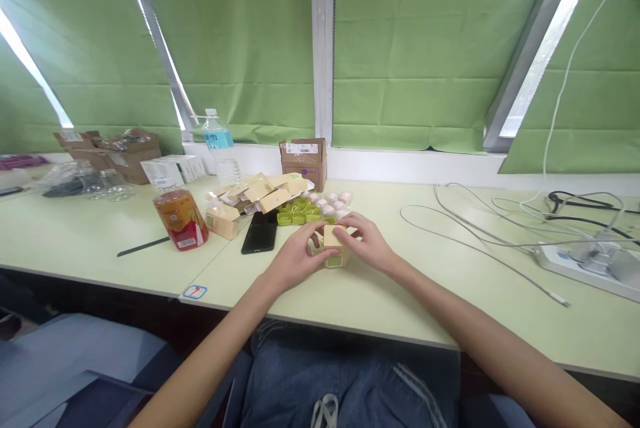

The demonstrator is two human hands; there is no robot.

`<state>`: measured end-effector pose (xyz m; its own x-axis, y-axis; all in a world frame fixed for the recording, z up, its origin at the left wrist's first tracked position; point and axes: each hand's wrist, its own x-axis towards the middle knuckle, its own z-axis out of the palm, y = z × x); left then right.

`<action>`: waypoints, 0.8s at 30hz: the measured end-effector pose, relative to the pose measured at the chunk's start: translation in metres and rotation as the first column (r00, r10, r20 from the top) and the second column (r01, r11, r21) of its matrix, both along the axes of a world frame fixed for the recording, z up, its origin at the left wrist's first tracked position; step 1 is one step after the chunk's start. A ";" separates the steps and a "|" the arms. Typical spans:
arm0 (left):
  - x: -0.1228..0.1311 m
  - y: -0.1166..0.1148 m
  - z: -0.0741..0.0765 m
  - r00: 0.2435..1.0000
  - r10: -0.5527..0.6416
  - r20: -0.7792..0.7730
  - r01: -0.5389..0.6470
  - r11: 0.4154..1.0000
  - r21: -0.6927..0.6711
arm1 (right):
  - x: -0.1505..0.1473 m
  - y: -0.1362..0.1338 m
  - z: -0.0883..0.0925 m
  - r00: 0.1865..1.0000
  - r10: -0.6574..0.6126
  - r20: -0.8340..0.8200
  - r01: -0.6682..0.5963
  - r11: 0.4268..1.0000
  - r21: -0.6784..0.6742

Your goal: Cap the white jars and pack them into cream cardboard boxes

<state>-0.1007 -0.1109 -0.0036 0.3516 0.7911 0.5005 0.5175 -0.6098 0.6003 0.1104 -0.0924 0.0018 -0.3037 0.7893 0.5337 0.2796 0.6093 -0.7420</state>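
My left hand (296, 256) and my right hand (364, 239) both grip a small tan cardboard box (334, 241) with a green patch low on its front, held just above the pale green table (380, 295). Fingers of both hands curl round its sides. Behind it lie several green plastic pieces (299, 213), several small white round items (331, 202) and a heap of the same tan boxes (260, 191). A black phone (260, 233) lies face up left of my left hand.
A red drink bottle (181, 217), a water bottle (219, 147), a black pen (143, 246), a brown carton (305, 159) and more cartons (113, 155) stand at the back left. White cables (480, 231) and a power strip (580, 258) lie at the right.
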 end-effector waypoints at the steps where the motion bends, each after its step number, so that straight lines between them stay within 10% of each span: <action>1: 0.000 0.000 0.000 1.000 0.000 -0.003 0.000 1.000 0.004 | 0.000 0.000 0.000 1.000 0.001 0.011 -0.001 1.000 -0.018; 24: -0.001 -0.001 0.004 1.000 -0.026 0.017 0.027 0.995 -0.095 | 0.003 0.002 -0.005 0.973 0.047 0.227 -0.071 0.993 0.098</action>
